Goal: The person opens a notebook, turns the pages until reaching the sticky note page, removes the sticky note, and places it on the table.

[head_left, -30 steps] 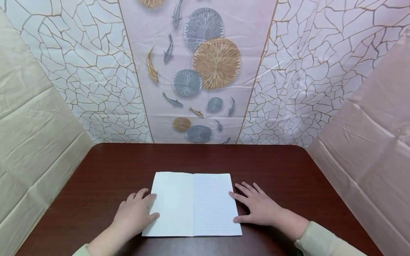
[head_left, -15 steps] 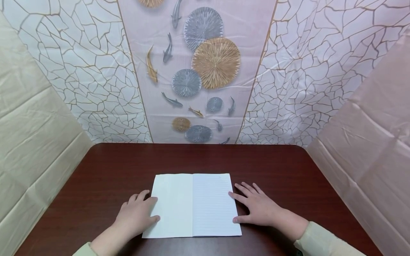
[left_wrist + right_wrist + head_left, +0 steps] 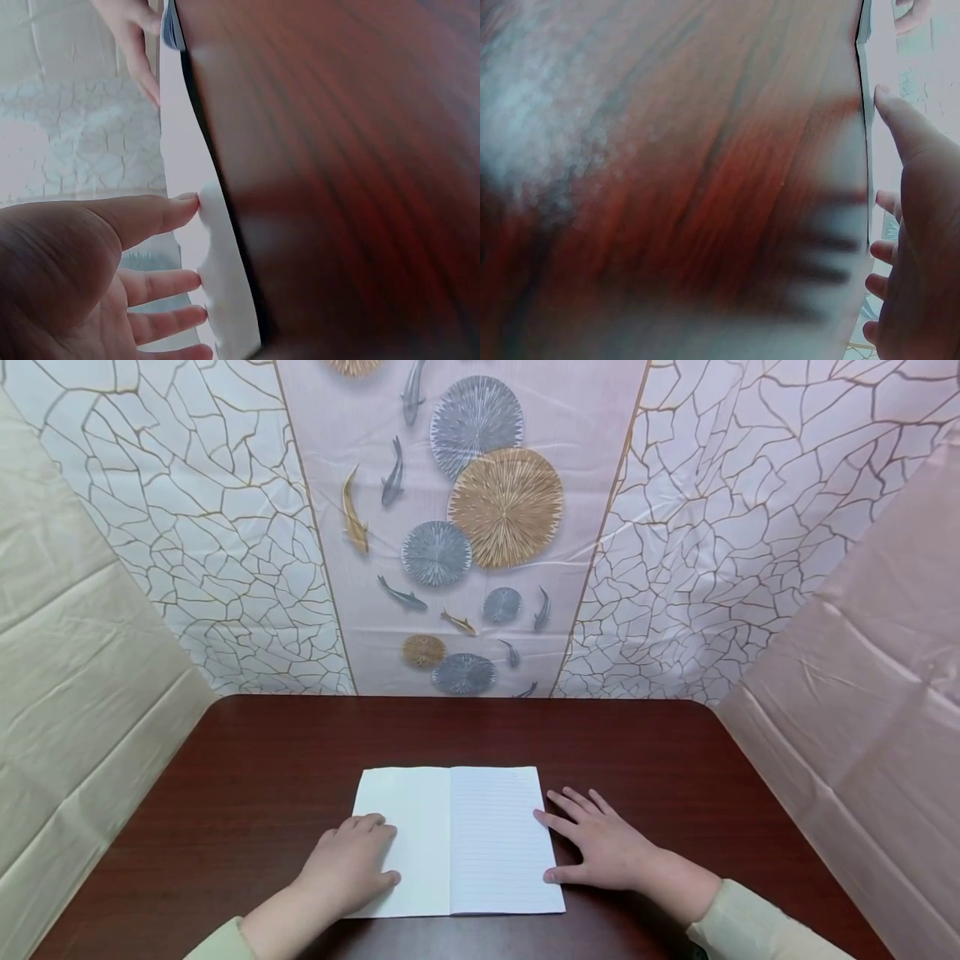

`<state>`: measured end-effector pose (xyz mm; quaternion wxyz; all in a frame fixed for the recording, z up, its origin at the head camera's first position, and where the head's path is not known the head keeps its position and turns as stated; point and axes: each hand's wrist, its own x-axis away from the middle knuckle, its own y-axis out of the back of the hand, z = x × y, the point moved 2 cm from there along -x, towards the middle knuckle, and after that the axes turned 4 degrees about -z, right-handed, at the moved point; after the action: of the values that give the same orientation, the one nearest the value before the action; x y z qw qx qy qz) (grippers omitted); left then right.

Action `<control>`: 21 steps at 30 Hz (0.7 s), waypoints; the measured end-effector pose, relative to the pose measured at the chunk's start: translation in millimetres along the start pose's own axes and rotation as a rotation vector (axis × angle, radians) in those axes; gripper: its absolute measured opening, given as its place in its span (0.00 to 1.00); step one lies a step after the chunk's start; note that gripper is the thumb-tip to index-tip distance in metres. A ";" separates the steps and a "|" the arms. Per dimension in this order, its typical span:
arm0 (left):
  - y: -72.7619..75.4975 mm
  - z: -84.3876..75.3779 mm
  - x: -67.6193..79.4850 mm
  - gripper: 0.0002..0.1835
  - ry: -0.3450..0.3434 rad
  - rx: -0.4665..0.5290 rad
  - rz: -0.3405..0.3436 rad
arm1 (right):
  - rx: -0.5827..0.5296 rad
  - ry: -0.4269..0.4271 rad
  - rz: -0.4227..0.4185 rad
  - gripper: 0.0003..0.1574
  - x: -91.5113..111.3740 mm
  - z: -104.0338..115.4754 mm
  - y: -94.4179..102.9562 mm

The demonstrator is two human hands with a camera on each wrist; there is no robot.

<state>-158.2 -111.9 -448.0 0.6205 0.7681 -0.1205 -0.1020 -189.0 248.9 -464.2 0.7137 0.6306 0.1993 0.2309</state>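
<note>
An open notebook (image 3: 495, 843) lies flat on the dark wooden table, its left page blank and its right page ruled with lines. My left hand (image 3: 348, 864) rests on the left page, thumb and fingertips spread on the paper; the left wrist view shows the thumb and several fingertips touching the page (image 3: 217, 277). At the right edge of the notebook is my right hand (image 3: 603, 847), fingers spread, with thumb and index fingertip on the page margin and the other fingers over the table. In the right wrist view its thumb (image 3: 911, 124) touches the page's edge.
The reddish-brown table (image 3: 262, 752) reaches back to a patterned cloth backdrop (image 3: 465, 527) with fish and round leaf shapes. Pale cloth walls stand along the left side (image 3: 82, 693) and the right side (image 3: 862, 693). Light sleeves (image 3: 757, 922) cover the forearms.
My left hand has slid right from the notebook's left edge further onto the blank page. The left page's top edge has settled slightly lower. My right hand has stayed in place.
</note>
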 end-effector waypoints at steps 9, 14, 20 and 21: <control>-3.5 -31.4 -9.7 0.33 -0.129 0.081 -0.011 | -0.007 0.006 0.013 0.56 0.7 0.6 1.5; -8.7 -44.3 -13.4 0.37 -0.147 0.110 0.040 | -0.028 0.014 0.034 0.57 0.6 1.9 2.3; -15.0 -51.8 -14.2 0.41 -0.135 0.093 0.107 | -0.032 0.032 0.060 0.59 -0.1 2.4 1.9; -15.3 -52.6 -13.9 0.41 -0.131 0.092 0.115 | -0.029 0.035 0.064 0.59 -0.3 2.5 1.6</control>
<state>-154.5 -55.7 -451.9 0.5803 0.7793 -0.2091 -0.1106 -187.9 246.9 -462.4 0.7116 0.6220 0.1881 0.2673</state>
